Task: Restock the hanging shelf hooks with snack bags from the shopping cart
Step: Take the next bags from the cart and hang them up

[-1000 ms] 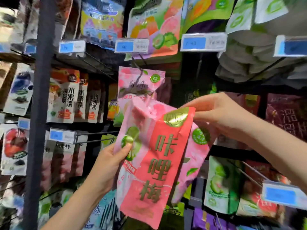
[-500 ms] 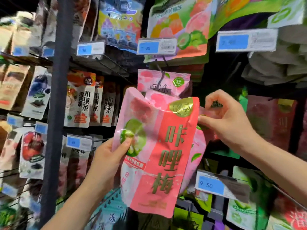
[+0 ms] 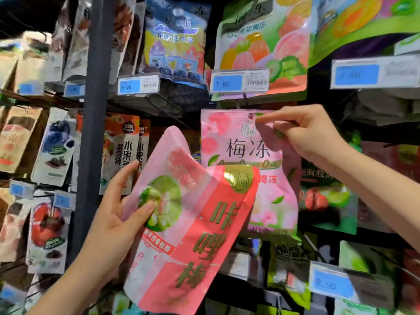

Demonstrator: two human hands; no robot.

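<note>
My left hand grips a pink and red snack bag with gold characters and a lime picture, thumb on its front, held low in front of the shelf. Behind and above it hangs a light pink jelly bag. My right hand pinches that bag's top right corner, near its punched hole. A thin metal hook comes down from under the blue price tag just above the bag's top edge. Whether the hook passes through the hole is not visible.
Rows of hanging snack bags fill the rack: fruit-strip packs at left, a fruit jelly bag above, green bags at right. A dark upright post stands at left. More blue price tags jut out lower right.
My right hand has pulled the light pink bag up and forward, and now pinches its top corner. The left hand's red bag has dropped lower, uncovering the pink bag. The view has moved closer.
</note>
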